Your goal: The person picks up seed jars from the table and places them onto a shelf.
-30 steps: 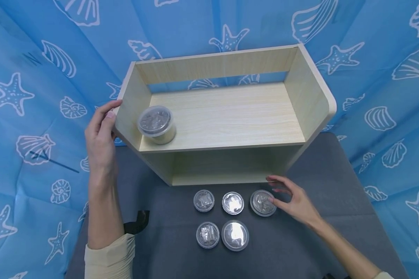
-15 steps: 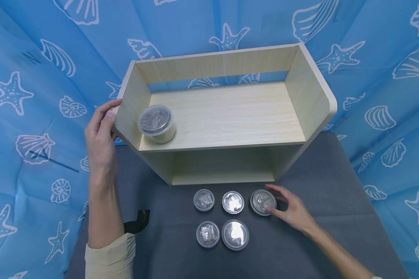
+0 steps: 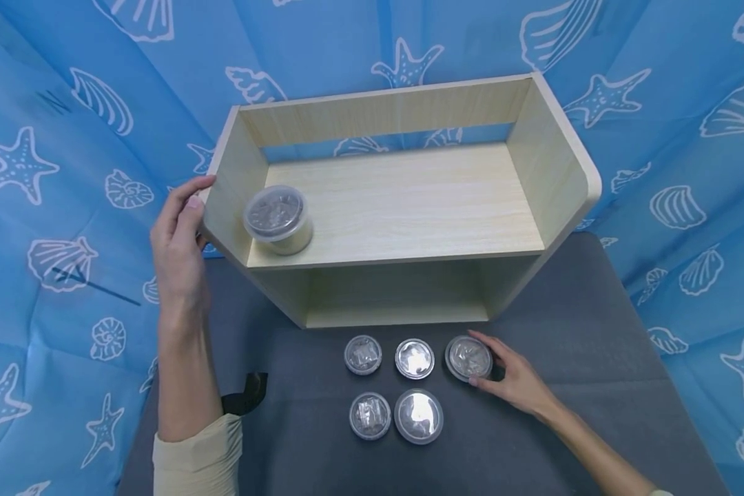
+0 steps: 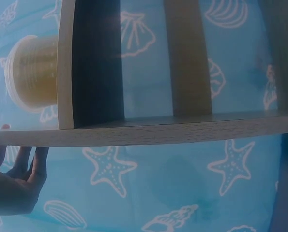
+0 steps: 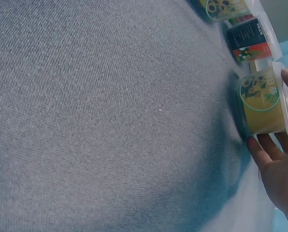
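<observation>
My left hand (image 3: 180, 241) grips the left side panel of a pale wooden two-tier shelf (image 3: 403, 207); in the left wrist view its fingers (image 4: 25, 162) lie against the panel's outer face. A round lidded plastic tub (image 3: 277, 220) stands on the upper board, close to that panel. At the right of the back row in front of the shelf, my right hand (image 3: 511, 379) holds another tub (image 3: 469, 358) by its sides, thumb nearer me. The right wrist view shows this tub's yellow, flower-patterned label (image 5: 262, 99), with fingers (image 5: 260, 154) against its side. It appears to stand on the cloth.
Two smaller tubs (image 3: 362, 355) (image 3: 415, 359) continue the row to the left. Nearer me stand two more tubs (image 3: 369, 416) (image 3: 418, 416). Grey cloth (image 3: 310, 441) covers the table, and a blue shell-patterned curtain (image 3: 676, 138) hangs behind.
My right hand has shifted slightly towards me and closed round the right-hand tub, its thumb moving from the lid's right edge to the near side. The left hand keeps its hold.
</observation>
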A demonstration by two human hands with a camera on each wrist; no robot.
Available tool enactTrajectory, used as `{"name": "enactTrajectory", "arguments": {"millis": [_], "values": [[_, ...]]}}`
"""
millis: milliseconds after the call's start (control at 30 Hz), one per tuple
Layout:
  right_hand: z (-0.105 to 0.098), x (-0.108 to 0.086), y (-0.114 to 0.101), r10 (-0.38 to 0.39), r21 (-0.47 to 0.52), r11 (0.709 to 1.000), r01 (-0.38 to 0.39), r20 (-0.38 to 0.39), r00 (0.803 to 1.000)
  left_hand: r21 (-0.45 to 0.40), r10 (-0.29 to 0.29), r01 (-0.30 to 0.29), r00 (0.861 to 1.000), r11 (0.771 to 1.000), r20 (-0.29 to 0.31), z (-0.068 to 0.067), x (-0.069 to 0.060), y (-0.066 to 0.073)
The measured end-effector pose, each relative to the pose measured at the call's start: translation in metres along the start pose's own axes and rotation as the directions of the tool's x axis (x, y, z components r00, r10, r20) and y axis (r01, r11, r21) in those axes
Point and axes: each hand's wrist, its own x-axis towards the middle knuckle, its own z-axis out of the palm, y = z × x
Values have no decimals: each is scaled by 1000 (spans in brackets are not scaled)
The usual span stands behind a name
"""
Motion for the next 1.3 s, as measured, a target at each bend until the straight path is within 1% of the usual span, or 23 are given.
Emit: {"name": "enactTrajectory", "arguments": {"millis": [133,300,400,500,733,900,1000,1100,1233,1300], "values": [[0,-1,3,59,22,998,-60,24,998,1,3,-3,1000,1000,1,0,0,0],[0,1,4,141,46,989,-143,37,989,12,3,-3,1000,1000,-2,0,0,-1],[0,3,3,165,43,985,-167,34,986,16,2,-2,1000,1000,-3,0,0,-1],[0,4,2,171,30,985,-172,28,985,14,0,0,1000,1000,0,0,0,0],[-4,7,-7,146,87,985,-148,27,989,1,1,-1,1000,1000,8,0,1,0],[-11,9,-20,114,90,989,-116,27,993,-1,1,-1,1000,1000,3,-1,0,-1],[-15,12,-28,81,73,994,-82,21,997,0,2,-2,1000,1000,2,-1,0,-1],[-19,16,-35,43,78,996,-45,26,999,-1,3,-3,1000,1000,0,-1,0,-2],[-24,21,-45,-10,127,992,4,42,999,-2,8,-8,1000,1000,-1,0,0,-2],[-25,23,-51,-33,131,991,28,41,999,1,8,-8,1000,1000,0,0,0,-2]]}}
